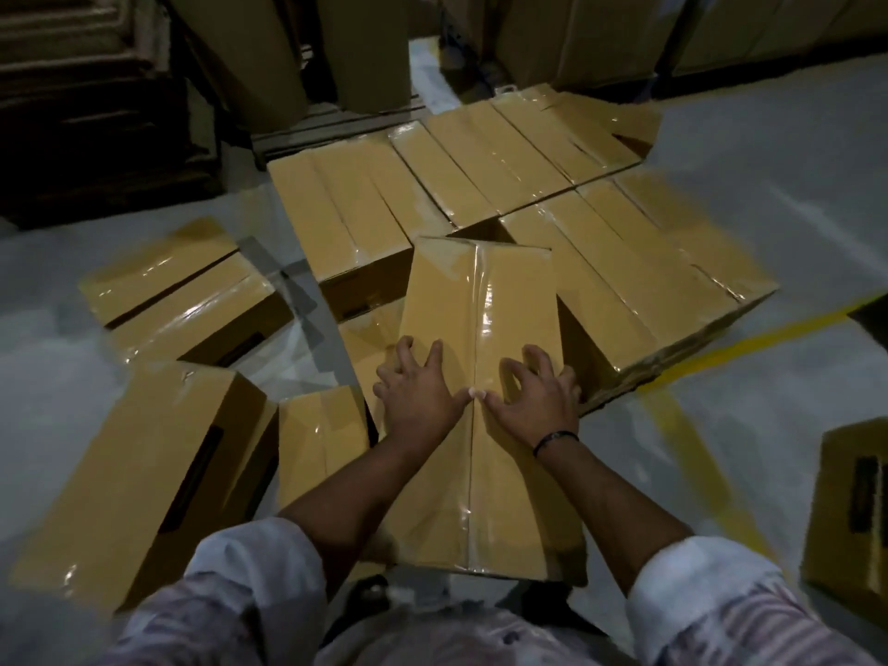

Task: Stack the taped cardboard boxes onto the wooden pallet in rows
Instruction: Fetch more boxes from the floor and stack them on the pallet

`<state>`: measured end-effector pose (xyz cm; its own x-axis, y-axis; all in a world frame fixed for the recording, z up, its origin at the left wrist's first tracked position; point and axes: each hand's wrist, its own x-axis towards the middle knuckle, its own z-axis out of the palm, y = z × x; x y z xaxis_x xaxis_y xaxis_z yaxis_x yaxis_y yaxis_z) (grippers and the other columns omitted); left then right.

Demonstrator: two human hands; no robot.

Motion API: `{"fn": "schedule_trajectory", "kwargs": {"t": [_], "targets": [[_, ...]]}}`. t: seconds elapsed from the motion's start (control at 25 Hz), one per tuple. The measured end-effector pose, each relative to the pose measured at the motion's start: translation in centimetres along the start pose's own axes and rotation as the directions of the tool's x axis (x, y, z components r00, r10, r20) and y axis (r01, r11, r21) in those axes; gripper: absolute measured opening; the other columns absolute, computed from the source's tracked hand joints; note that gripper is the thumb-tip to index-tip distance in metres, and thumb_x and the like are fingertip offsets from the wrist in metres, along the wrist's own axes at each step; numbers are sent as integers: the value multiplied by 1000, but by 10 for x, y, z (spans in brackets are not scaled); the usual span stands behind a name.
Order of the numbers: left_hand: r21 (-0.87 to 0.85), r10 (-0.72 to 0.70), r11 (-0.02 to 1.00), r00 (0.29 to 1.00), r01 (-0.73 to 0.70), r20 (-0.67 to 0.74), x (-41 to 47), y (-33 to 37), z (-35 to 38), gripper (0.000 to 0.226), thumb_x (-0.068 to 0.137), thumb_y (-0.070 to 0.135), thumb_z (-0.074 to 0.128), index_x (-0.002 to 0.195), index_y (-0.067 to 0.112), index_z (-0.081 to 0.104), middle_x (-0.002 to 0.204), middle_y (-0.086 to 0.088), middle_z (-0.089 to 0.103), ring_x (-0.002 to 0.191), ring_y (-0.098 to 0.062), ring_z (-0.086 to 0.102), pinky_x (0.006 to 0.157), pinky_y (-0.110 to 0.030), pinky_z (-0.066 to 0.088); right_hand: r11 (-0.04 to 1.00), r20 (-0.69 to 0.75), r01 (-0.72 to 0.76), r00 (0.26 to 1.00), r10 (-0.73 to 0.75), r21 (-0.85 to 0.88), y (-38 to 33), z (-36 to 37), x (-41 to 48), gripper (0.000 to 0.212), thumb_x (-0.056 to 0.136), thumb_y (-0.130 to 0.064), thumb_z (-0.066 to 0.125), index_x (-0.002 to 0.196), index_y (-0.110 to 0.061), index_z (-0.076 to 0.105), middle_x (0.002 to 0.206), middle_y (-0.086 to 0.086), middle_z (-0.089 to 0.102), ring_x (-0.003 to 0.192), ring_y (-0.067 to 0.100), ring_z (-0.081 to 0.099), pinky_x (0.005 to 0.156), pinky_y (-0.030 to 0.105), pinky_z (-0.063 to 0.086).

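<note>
Both hands lie flat on top of the long taped box (480,300) — left hand (418,396) and right hand (533,401) are spread wide, fingertips pressing, thumbs meeting on the tape seam. Neither wraps an edge. The box runs lengthwise away from you, its far end at the gap between the left stacked box (326,223) and the right row (648,266), its near end by your body. Can't tell whether the near end is lifted. Beyond sits the back row (480,151), boxes side by side. The pallet is hidden under the stack.

This looks like a slide-in step. Push along the long axis and keep the pressure even on both sides of the seam, so the far end doesn't yaw into the right row's corner. Glossy tape may let your palms slip — press down as you push, or move your fingers to the near edge. Seat it flush, seam parallel to its neighbours.

The loose boxes (158,473) wait on the floor at left, and a lone box (850,502) sits at right past the yellow line (711,353).
</note>
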<state>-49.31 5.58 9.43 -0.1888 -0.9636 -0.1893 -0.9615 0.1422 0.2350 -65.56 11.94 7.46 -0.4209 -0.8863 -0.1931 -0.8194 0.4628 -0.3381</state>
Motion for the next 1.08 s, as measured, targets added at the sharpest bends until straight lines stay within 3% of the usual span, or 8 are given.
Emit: {"fn": "schedule_trajectory", "kwargs": {"t": [0.4, 0.56, 0.72, 1.08], "targets": [[-70, -153, 986, 988, 153, 3, 15, 121, 3, 103, 69, 77, 72, 156, 42, 27, 163, -3, 10, 133, -39, 30, 108, -51, 33, 980, 177, 180, 965, -192, 84, 98, -60, 85, 66, 82, -74, 56, 138, -42, 52, 158, -8, 28, 138, 37, 29, 112, 54, 32], [-84, -183, 978, 980, 189, 74, 43, 129, 8, 106, 70, 74, 75, 158, 42, 25, 164, -3, 13, 137, -42, 31, 110, -54, 35, 966, 238, 251, 937, -257, 54, 102, -75, 126, 65, 83, -72, 56, 140, -40, 51, 159, -9, 24, 139, 33, 28, 114, 52, 30], [-203, -197, 952, 966, 230, 170, 62, 123, 37, 115, 64, 78, 77, 158, 40, 23, 161, 0, 17, 139, -44, 32, 111, -59, 37, 944, 339, 330, 889, -307, -10, 109, -65, 161, 65, 84, -68, 60, 142, -39, 50, 160, -9, 22, 137, 30, 29, 113, 49, 34], [-214, -184, 942, 932, 258, 313, 127, 128, 80, 119, 65, 69, 84, 159, 39, 18, 163, 0, 11, 141, -42, 31, 112, -54, 39, 929, 419, 363, 856, -304, -67, 116, -40, 252, 65, 83, -60, 71, 141, -38, 51, 160, -9, 24, 140, 30, 27, 114, 48, 33]]}}
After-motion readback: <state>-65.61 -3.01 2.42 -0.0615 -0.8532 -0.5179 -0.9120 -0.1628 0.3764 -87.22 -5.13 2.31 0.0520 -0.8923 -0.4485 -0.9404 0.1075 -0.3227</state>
